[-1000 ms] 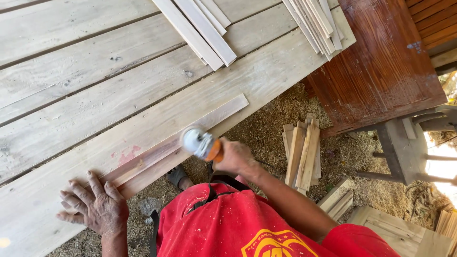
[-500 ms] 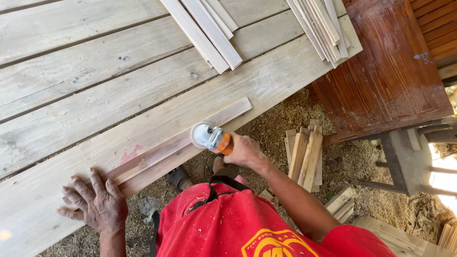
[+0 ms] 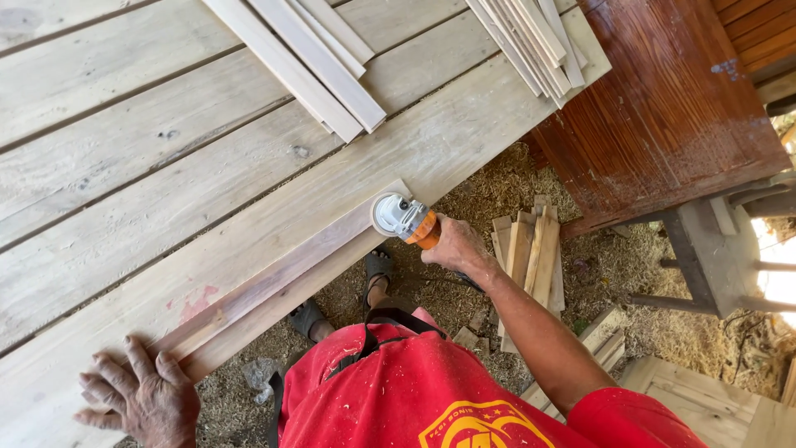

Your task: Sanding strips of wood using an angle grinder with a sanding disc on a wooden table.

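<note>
My right hand (image 3: 454, 246) is wrapped tight around the orange-and-grey handheld power sander (image 3: 404, 218), fingers closed on its body, with its round grey head pressed on the far right end of the long pale wooden strip (image 3: 274, 278). That strip lies along the near edge of the big workbench of wide bare planks (image 3: 149, 166), running from near left up to the right. My left hand (image 3: 145, 398) lies flat and spread on the near left end of the strip, fingers open, palm down, pinning it to the bench rather than gripping anything.

As I judge it, I am in the middle of sanding the strip's upper face, with the tool at the right-hand end of its run. The next move calls for steady downward pressure from my left hand so the strip does not slide, and for keeping the sander's disc flat as it travels along the wood, so it does not dig in near the end or slip off the edge.

On the far side of the bench lie two bundles of thin pale slats (image 3: 307, 58), one toward the middle and one at the right corner. Below the bench, on the sawdust-strewn ground (image 3: 497, 174), sits a small stack of short wooden offcuts (image 3: 528, 245), just beside my right wrist in view. A dark red-brown varnished panel (image 3: 663, 108) stands at the far right.
</note>
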